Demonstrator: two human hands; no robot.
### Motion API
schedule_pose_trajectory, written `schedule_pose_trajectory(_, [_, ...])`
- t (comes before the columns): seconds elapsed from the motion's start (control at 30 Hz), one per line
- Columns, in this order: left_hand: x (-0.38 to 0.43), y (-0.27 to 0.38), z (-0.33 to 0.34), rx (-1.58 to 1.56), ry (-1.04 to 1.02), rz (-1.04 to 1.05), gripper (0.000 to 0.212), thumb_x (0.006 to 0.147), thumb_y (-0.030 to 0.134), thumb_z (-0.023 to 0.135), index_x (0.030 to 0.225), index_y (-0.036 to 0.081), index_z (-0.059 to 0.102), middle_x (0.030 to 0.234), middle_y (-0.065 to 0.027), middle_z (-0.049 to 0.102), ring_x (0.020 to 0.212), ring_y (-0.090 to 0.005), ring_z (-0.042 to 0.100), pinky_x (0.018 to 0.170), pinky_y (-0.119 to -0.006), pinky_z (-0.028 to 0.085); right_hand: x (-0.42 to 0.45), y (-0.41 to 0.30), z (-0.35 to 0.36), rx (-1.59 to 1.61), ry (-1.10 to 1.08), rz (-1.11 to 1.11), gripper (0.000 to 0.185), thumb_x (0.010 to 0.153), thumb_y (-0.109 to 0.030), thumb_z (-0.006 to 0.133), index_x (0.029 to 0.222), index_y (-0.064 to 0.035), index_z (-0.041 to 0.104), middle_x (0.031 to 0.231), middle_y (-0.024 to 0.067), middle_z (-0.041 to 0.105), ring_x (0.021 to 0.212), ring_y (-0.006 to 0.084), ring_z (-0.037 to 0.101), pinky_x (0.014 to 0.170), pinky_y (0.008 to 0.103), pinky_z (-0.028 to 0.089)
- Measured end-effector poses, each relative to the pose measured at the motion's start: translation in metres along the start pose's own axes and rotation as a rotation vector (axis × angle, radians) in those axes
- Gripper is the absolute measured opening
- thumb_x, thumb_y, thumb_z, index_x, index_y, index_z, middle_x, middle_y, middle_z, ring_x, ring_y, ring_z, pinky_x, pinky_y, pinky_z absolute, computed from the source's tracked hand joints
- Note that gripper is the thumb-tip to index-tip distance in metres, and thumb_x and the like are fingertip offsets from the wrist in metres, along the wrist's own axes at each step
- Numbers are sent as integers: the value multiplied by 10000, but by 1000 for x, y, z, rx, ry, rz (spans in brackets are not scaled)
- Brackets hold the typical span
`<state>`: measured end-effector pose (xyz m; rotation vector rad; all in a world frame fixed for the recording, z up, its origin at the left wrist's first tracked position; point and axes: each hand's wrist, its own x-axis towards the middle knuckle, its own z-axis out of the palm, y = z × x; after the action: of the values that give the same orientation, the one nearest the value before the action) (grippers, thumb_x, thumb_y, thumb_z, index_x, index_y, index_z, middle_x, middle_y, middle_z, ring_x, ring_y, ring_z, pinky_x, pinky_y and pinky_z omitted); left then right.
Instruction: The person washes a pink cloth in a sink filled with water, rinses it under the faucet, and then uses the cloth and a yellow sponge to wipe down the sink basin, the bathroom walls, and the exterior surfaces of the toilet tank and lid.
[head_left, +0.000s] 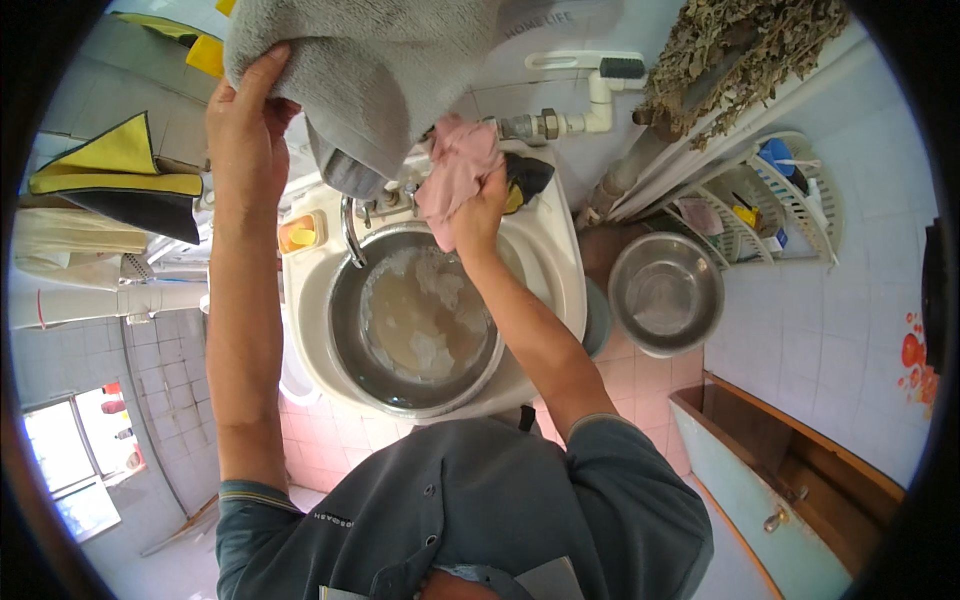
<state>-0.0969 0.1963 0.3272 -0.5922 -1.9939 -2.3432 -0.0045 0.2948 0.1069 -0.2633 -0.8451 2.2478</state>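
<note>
My left hand (249, 139) grips the left edge of a thick grey towel (360, 75) that hangs at the top of the view, thumb lying on its front. In my right hand (481, 217) is a crumpled pink cloth (459, 161), raised over the back of the sink. Below it, a round metal basin (339, 330) of cloudy, foamy water sits in the white washbasin (566, 300). The curved chrome tap (349, 232) reaches over the basin's rim. A dark cloth with yellow (531, 176) lies on the sink's back right corner, partly behind the pink cloth.
A soap dish (301, 232) stands on the sink's left ledge. Yellow-and-black cloths (116, 180) hang at left. Pipework (577, 122), a wall-mounted brush (622, 68) and dried plants (720, 67) are behind. A second metal basin (666, 292), corner rack (806, 202) and open door (757, 487) are right.
</note>
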Motion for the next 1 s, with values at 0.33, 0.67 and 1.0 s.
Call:
schedule_pose_trajectory(0.33, [-4,-25,44,194,-220,-44,263,862,223,668,1039,29,663,951,-34,685,820,-107,625,715,-234,477,-24,18,0,-134,-3,146,336,924,64,385,1215,-4,538,1131,65,635,1031,151,595,916,269,444])
schedule_pose_trajectory(0.67, [-31,-8,40,409,-441,11,443,853,179,688,1243,4,575,1098,-80,659,1007,-145,595,874,-293,486,-3,12,39,-639,-310,-149,248,838,57,511,1053,-38,591,896,123,638,828,201,613,758,302,475])
schedule_pose_trajectory(1.0, [-56,-55,-89,572,-49,-56,412,800,75,713,1193,17,602,1131,-100,638,932,-141,631,779,-271,534,-22,64,-3,-702,-230,-57,357,798,63,494,1140,12,581,1115,196,630,1063,363,591,889,389,465])
